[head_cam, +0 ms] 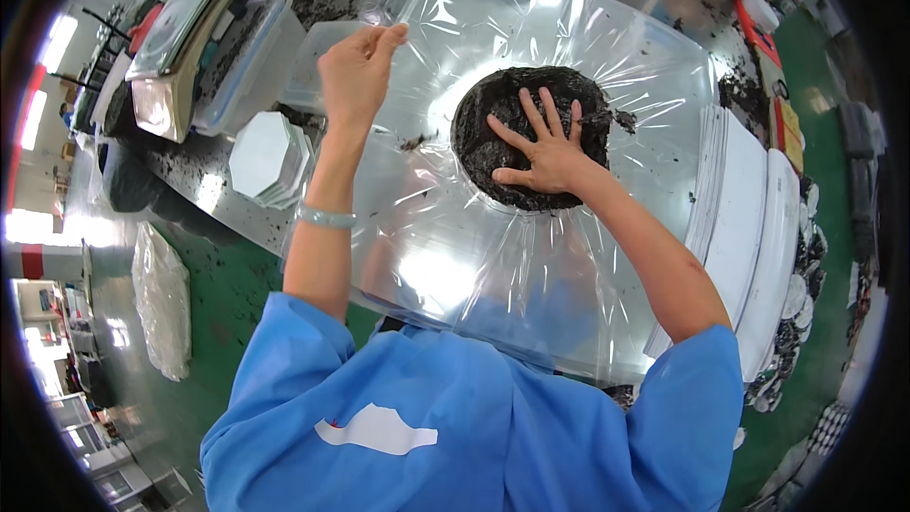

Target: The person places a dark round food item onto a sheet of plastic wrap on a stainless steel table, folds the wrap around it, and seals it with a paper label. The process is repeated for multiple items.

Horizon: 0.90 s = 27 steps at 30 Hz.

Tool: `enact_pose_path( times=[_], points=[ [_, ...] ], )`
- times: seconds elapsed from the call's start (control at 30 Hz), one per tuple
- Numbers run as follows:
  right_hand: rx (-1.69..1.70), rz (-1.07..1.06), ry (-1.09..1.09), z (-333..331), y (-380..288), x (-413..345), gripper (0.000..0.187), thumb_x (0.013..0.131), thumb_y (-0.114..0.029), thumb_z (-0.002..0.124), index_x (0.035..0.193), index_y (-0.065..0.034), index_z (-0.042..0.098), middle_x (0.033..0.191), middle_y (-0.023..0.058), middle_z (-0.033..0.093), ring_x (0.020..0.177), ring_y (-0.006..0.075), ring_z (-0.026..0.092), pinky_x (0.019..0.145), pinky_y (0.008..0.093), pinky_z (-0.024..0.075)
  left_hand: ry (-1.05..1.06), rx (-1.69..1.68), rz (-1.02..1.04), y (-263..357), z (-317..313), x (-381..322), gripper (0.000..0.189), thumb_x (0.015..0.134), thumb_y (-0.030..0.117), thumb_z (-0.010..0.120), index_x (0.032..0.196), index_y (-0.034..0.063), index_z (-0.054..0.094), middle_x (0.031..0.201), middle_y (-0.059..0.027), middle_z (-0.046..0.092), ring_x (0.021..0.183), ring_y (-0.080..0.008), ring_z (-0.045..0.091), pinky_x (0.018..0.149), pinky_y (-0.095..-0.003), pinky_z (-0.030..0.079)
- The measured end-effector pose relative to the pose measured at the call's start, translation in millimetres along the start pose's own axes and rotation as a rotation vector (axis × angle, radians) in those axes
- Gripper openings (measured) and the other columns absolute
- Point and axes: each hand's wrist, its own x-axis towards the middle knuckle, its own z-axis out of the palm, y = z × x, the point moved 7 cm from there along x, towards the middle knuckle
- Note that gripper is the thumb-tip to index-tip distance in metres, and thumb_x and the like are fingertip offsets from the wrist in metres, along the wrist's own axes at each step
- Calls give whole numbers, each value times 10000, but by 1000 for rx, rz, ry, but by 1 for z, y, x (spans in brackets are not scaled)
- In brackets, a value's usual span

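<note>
A round mass of black, wet-looking material (485, 114) lies on clear plastic film (540, 263) near the middle of the table. The film runs out from it in tight radiating creases. My right hand (551, 156) rests flat on the mass, its fingers spread and nothing gripped. To the upper left, my left hand (362, 67) is raised with thumb and fingers pinched on the film's edge. Beneath the film shows a broad, pale translucent sheet or lid (640, 57); what supports the mass from below is hidden.
Stacked white octagonal pieces (263, 153) sit left, near a clear plastic bin (259, 64) and a scale-like device (163, 92). White sheets (736, 185) are stacked at right. Black crumbs (743, 96) litter the metal table. Red and yellow items (788, 128) lie far right.
</note>
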Motion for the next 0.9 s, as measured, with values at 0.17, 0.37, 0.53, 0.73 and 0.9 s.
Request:
enact_pose_path(
  times=[0.17, 0.37, 0.53, 0.73, 0.9],
  points=[
    [60, -44, 111, 5, -3, -2, 898, 791, -842, 453, 1548, -391, 281, 1652, 180, -37, 1504, 359, -184, 1102, 665, -178, 557, -342, 178, 117, -73, 37, 108, 924, 141, 679, 863, 70, 734, 629, 19, 601, 546, -108, 520, 509, -263, 409],
    [83, -42, 148, 2, -4, -7, 880, 803, -824, 449, 1547, -384, 287, 1650, 192, -11, 1504, 388, -154, 1095, 692, -172, -353, -134, 769, 221, 212, 35, 309, 905, 345, 692, 1120, 123, 690, 1112, -41, 691, 942, -238, 664, 830, -353, 532],
    [81, -27, 19, -5, -15, -7, 871, 790, -821, 472, 1534, -396, 314, 1655, 158, -18, 1515, 358, -114, 1112, 685, -156, -538, 527, 383, 110, 334, 82, 653, 886, 665, 561, 1115, 62, 660, 1082, -162, 693, 976, -338, 671, 863, -439, 524],
    [176, -44, 110, -2, -8, -9, 871, 805, -796, 492, 1545, -377, 299, 1654, 166, -39, 1504, 360, -173, 1116, 686, -136, -466, 360, 414, 115, 235, 124, 652, 831, 702, 602, 619, 93, 697, 540, -41, 618, 519, -207, 628, 514, -337, 483],
    [160, -47, 104, -2, -10, -8, 869, 806, -801, 476, 1544, -377, 301, 1654, 162, -42, 1502, 364, -181, 1114, 677, -160, -215, 213, 725, 162, 191, 105, 473, 838, 464, 741, 612, 67, 618, 630, -2, 610, 573, -139, 547, 548, -299, 415]
  ],
)
